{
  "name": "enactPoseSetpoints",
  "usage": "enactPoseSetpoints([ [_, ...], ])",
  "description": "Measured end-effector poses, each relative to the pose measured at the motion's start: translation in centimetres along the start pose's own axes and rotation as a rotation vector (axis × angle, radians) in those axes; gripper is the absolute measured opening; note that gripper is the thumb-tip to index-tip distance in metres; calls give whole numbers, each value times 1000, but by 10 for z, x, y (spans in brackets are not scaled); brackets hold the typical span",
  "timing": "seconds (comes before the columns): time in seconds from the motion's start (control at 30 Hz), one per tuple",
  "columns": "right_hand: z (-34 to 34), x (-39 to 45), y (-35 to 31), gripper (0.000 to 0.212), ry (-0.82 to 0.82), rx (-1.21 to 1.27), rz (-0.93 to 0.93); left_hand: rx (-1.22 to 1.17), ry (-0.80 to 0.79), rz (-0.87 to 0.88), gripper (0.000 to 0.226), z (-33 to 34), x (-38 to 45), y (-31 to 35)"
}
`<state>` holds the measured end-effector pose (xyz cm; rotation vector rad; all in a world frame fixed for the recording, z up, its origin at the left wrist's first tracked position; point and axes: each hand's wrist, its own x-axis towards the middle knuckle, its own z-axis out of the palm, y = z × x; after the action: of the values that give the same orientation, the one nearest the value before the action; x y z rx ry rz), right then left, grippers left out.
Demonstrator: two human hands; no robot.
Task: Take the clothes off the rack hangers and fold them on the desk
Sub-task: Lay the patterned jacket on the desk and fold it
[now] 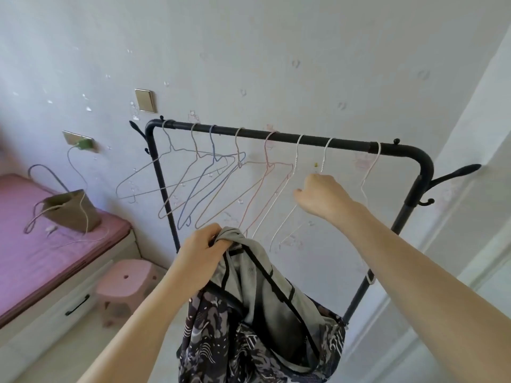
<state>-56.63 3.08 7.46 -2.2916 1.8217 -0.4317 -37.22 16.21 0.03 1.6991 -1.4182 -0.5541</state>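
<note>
The left hand [203, 251] has its grip clenched on a bunched fold of the grey and patterned garment [260, 313], hanging limp below the rack [276, 135]; soft and light, best gathered by its edges. Right hand [322, 193] curls at a white hanger [325, 156]; whether it grasps it I cannot tell

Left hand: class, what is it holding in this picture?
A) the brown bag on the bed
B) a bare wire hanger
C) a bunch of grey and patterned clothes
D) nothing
C: the left hand grips the bunched clothes, which hang below it in front of the rack.
</note>
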Motion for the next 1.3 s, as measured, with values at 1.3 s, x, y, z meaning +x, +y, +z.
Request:
enactPoseSetpoints([
  [1.3,275,-332,-592,27,-1429,792,-762,148,1525,-568,24,-497,-483,-135],
])
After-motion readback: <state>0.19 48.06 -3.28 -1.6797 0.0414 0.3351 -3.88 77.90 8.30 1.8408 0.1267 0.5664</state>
